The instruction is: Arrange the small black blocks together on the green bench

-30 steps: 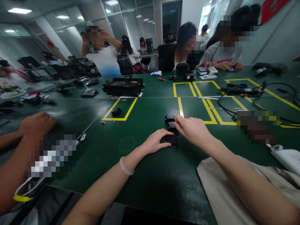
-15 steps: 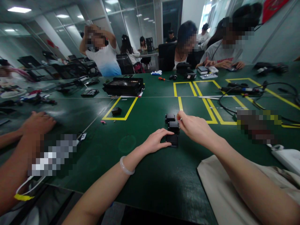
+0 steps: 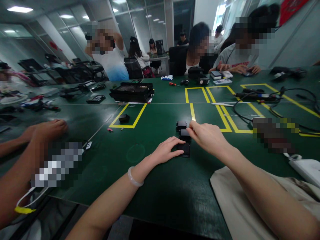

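Observation:
Three small black box-like parts stand in a short row on the green table. My left hand [image 3: 168, 150] has its thumb and fingers around the left side of the nearest black part [image 3: 185, 150], which lies flat. The middle black part [image 3: 185, 134] and the far black part [image 3: 181, 125] sit just beyond it. At the right edge of the middle part, my right hand [image 3: 205, 134] is closed in a pinch, its fingertips touching or very close to that part. Whatever lies between those fingertips is hidden.
A large black case [image 3: 132, 91] and a small black block [image 3: 124, 118] lie left of centre, near yellow tape [image 3: 122, 126]. Cables [image 3: 262, 96] cross the right side. Beige cloth [image 3: 232, 196] lies under my right forearm. A co-worker's hands [image 3: 50, 130] rest at the left.
My right hand has shifted slightly left and down, its fingertips now over the middle part's right edge. The left hand stays put. The co-worker's hands at the left moved slightly right.

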Demonstrator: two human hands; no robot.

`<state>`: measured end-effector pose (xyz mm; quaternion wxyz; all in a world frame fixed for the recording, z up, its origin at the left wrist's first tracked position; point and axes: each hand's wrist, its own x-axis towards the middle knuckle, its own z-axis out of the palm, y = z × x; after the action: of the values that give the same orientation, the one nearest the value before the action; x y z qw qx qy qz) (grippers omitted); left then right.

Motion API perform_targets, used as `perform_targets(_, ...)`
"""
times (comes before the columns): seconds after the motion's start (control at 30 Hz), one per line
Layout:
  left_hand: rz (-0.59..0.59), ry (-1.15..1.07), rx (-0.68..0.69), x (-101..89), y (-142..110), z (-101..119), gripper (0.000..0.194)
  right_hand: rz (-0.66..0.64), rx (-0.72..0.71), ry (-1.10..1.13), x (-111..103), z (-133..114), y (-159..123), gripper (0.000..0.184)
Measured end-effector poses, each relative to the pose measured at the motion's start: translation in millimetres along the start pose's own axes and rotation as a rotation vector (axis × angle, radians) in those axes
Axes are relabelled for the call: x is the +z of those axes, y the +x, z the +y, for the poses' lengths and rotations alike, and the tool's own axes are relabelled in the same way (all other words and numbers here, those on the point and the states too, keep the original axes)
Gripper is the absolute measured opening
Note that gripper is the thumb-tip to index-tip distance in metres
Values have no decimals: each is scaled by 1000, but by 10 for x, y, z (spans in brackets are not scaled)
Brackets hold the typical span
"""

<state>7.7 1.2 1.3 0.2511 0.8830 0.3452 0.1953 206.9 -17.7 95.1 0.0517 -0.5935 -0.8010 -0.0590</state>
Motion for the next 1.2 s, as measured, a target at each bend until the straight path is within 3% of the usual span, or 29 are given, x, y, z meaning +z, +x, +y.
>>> perform_targets(0.27,-7,-17,-6,-11,-4,1,37,41,-39,93,6,-6,-13,29)
perform_targets(0.43,-12,-26,-13,-7,-6,-10,38,1,-20,8,37,-4,7,33)
perform_targets(0.63,-12,-26,-5,-13,-8,-10,38,39,-57,94,36,-2,-8,26)
perform_targets(1.2,-7,-34,-12,-13,-12,-8,37,-6,-37,28,9,10,-8,26)
